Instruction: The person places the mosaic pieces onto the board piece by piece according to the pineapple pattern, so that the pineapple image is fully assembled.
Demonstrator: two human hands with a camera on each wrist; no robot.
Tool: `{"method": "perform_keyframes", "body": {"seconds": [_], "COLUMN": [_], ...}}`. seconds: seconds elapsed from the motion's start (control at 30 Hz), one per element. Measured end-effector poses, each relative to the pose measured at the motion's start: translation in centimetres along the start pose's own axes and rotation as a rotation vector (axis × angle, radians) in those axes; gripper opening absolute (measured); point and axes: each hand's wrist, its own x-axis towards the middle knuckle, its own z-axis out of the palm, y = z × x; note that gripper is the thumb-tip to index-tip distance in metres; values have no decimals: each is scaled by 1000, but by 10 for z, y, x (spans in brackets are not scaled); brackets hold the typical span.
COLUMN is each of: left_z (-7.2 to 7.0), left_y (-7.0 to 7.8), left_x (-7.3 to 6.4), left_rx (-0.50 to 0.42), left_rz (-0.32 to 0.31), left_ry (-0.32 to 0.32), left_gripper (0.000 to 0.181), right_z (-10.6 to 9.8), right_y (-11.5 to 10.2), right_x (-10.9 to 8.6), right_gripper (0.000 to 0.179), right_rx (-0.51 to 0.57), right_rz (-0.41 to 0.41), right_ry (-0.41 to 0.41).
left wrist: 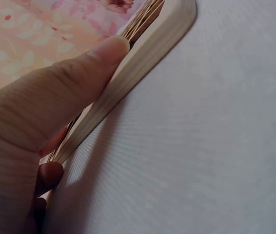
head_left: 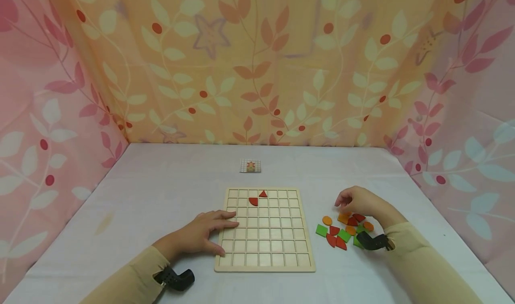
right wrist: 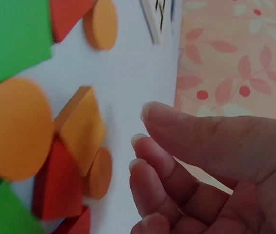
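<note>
A wooden grid board lies flat on the table, and two red pieces sit in its upper cells: a quarter-circle and a triangle. My left hand rests along the board's left edge, fingers stretched over the cells and the thumb touching the rim. To the right of the board, my right hand hovers just above a scatter of loose pieces. Its fingers are loosely bent, with nothing between them and the thumb. Below it are an orange diamond, an orange disc and a red piece.
Green squares, red quarter-circles and orange discs lie loose right of the board. A small card with a gridded picture lies behind the board. Patterned cloth walls in the white table.
</note>
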Motion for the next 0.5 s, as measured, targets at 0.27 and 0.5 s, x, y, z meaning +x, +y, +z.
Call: {"method": "perform_keyframes", "body": {"seconds": [0.27,0.5], "left_z": [0,0], "left_y": [0,-1], "left_x": [0,0], "left_rx": [-15,-6], "left_rz": [2,8], "left_ry": [-1,4], "left_gripper": [72,73], "right_z": [6,11], "right_y": [20,23], "right_x": [-3,-1], "right_gripper": [9,14], "right_rx": [42,31], "right_rz": [24,38], "right_ry": [-21,-6]}}
